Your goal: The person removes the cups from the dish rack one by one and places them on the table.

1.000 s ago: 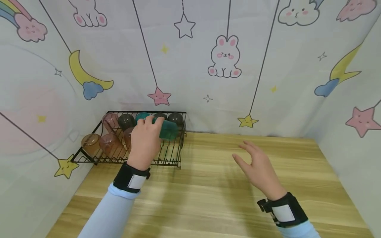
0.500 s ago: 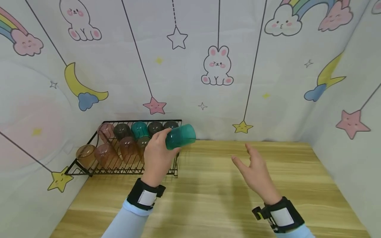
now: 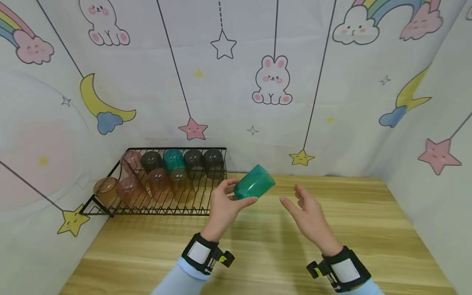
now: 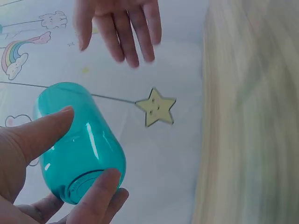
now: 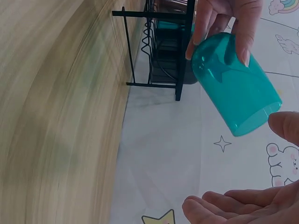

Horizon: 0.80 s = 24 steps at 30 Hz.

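A see-through teal cup [image 3: 255, 182] hangs tilted in the air over a wood-grained desk [image 3: 368, 229], just to the right of a black wire rack [image 5: 154, 15]. A person's left hand [image 3: 229, 200] carries it, the grip pinching the cup between thumb and fingers near its closed base; its mouth points away from the rack, up and to the right.

Facing it, the right hand [image 3: 311, 217] waits in mid-air with its grip spread, thumb apart from loosely bent fingers. A gap shows between the hand and the cup's rim, and both hands are raised above the wood. Black wrist straps [image 3: 346, 268] and light-blue sleeves [image 3: 184, 278] cover both arms.

The rack stands at the back left, its rear rail near the patterned wall [image 3: 228, 98] and its right side close behind the left hand. Along its back sit a pink cup [image 3: 130, 164], a second teal cup [image 3: 174, 159] and three dark grey cups [image 3: 151, 162]; in front are an amber cup [image 3: 105, 189], two pinkish cups [image 3: 132, 191] and a brownish cup [image 3: 182, 186]. That front row ends short of the rack's right side, where wires show.

From there the desk stretches right, bounded by walls at its back and right edges.
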Tool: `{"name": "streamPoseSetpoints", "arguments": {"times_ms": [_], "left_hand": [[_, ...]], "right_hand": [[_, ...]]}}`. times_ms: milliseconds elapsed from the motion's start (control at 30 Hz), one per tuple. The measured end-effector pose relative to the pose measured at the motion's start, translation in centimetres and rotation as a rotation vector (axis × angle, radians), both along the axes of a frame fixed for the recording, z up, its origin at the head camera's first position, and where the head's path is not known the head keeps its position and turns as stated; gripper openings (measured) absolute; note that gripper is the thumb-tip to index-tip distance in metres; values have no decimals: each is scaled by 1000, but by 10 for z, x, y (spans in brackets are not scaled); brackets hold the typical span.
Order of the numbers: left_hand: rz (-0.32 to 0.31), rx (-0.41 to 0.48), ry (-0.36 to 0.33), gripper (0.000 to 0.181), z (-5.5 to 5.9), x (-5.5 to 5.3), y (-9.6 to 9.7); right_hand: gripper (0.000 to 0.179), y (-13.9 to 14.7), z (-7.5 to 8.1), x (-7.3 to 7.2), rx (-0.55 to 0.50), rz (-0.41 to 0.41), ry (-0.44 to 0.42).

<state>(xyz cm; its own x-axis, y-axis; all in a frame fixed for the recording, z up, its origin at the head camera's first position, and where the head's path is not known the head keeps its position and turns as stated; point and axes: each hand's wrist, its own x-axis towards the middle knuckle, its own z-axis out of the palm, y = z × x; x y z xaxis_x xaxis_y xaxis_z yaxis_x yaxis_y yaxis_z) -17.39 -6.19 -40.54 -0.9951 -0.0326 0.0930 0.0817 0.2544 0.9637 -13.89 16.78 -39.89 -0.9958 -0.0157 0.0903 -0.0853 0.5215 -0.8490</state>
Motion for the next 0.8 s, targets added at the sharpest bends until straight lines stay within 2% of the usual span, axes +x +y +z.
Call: {"name": "streamPoseSetpoints", "arguments": {"times_ms": [100,300,533,800], "left_hand": [[-33,51,-47,75,-4,1,7],[-97,111,-80,72,-7,1,18],[-128,101,-101,69,-12,2,22],[-152,99,-98,67,-17,6,18]], "right_hand": [[86,-4,-1,-1,-21,17,-19],[80,-11,0,-4,-36,38,-1],[66,-19,2,-8,-96,73,19],[66,-25,2,-9,-139,100,14]]}}
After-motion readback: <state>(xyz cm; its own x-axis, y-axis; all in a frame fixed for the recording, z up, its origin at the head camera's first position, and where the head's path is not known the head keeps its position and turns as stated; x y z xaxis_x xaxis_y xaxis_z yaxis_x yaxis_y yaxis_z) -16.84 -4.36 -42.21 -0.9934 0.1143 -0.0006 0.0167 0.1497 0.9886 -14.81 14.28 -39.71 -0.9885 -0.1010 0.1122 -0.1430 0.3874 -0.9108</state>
